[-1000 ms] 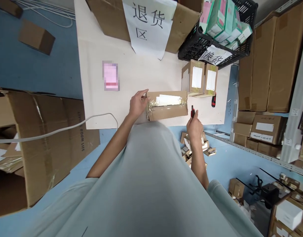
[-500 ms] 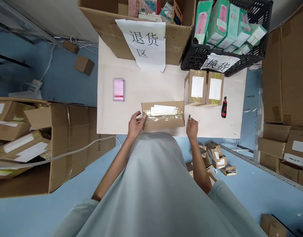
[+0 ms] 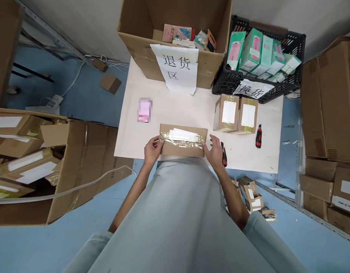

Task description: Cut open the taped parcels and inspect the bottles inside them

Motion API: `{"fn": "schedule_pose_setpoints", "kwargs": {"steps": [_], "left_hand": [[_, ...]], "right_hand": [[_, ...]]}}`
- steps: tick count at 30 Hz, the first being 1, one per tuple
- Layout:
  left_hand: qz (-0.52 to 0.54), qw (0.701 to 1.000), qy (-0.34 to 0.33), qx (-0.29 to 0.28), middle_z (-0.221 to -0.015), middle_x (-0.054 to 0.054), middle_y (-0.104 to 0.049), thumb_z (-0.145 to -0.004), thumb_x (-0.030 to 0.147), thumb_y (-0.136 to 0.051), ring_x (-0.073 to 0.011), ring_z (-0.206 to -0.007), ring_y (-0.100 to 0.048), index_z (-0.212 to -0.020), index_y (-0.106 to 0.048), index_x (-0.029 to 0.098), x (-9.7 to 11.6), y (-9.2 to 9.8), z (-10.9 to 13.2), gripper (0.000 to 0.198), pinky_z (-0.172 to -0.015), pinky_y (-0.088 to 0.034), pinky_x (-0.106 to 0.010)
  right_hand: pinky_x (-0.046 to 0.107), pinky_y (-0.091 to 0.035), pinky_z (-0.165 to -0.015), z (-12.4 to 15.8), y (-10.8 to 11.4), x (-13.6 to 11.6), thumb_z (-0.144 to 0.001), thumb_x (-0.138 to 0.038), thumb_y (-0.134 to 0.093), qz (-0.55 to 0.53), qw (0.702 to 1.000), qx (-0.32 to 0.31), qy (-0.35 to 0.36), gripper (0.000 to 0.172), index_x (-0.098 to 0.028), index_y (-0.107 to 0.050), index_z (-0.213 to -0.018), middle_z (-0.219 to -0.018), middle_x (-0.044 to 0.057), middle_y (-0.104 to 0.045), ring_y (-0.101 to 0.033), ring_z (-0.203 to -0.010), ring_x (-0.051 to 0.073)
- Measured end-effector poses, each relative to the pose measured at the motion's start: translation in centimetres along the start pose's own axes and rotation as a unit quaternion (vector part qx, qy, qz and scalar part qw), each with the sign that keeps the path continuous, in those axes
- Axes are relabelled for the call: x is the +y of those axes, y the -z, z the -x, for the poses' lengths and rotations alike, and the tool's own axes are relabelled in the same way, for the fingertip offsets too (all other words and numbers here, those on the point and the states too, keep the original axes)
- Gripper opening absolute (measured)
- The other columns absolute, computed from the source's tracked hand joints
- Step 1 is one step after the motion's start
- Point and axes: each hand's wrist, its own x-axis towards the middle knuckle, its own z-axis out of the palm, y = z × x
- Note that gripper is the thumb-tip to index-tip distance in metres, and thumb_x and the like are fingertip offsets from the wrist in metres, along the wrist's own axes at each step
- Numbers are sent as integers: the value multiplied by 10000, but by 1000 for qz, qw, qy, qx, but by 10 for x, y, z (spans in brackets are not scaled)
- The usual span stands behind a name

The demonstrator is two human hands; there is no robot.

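Note:
A long brown parcel [image 3: 183, 144], sealed with clear tape and bearing a white label, lies at the near edge of the pale table [image 3: 135, 136]. My left hand [image 3: 152, 150] curls round its left end. My right hand [image 3: 214, 151] presses its fingers against the right end, so both hands clasp the parcel. A red and black utility knife [image 3: 223, 154] lies on the table just right of my right hand, outside its fingers.
Two small labelled parcels [image 3: 235, 113] stand to the right, with a second red knife [image 3: 258, 136] beyond them. At the back are a signed cardboard box [image 3: 175, 41] and a black crate [image 3: 289, 81] of green cartons. A blurred pink item [image 3: 144, 109] lies left. A large open carton [image 3: 78, 170] stands on the floor.
My right hand has let go of the knife, which now lies on the table, and moved onto the parcel's right end. The parcel was drawn nearer the table edge. The view tilted up.

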Motion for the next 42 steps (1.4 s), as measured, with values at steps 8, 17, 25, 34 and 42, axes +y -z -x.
{"fn": "schedule_pose_setpoints", "kwargs": {"steps": [8,17,25,34,42], "left_hand": [[22,999,0,42,-1333,-141,-852,-944,542,-808,-317,-1201,-821,-1279,-818,201,-4,-11,1,479,-1109,-658,-484],[32,997,-52,52,-1376,-128,-825,-982,583,-774,-284,-1199,-797,-1307,-854,209,-2,-22,7,502,-1123,-651,-448],[-5,996,-74,58,-1351,-111,-832,-1034,590,-739,-290,-1200,-797,-1285,-873,233,3,-27,7,456,-1114,-649,-438],[2,994,-80,67,-1348,-119,-825,-1058,532,-722,-290,-1212,-799,-1280,-869,227,-1,-32,11,404,-1112,-660,-441],[29,993,-77,86,-1335,-116,-815,-1078,518,-710,-271,-1200,-794,-1314,-858,227,-3,-39,17,403,-1112,-665,-422]], "right_hand": [[560,-397,-1388,-51,24,-23,-1167,-327,-556,252,930,-144,227,609,-9,-536,-1686,-1819,310,-442,-421,-1701,414],[360,-545,-980,-80,59,-58,-1269,-451,-326,355,889,-201,207,545,-132,-635,-1586,-1500,218,-737,-769,-1249,338],[332,-459,-937,-93,71,-75,-1278,-454,-318,346,893,-197,212,523,-165,-737,-1401,-1330,176,-835,-790,-1185,324],[343,-492,-1024,-108,82,-72,-1268,-466,-359,310,900,-218,217,510,-196,-759,-1436,-1409,149,-819,-762,-1290,316],[571,-331,-1406,-59,21,-111,-1060,-476,-812,297,871,-222,321,829,-60,-516,-1713,-1851,318,-383,-388,-1737,426]]}}
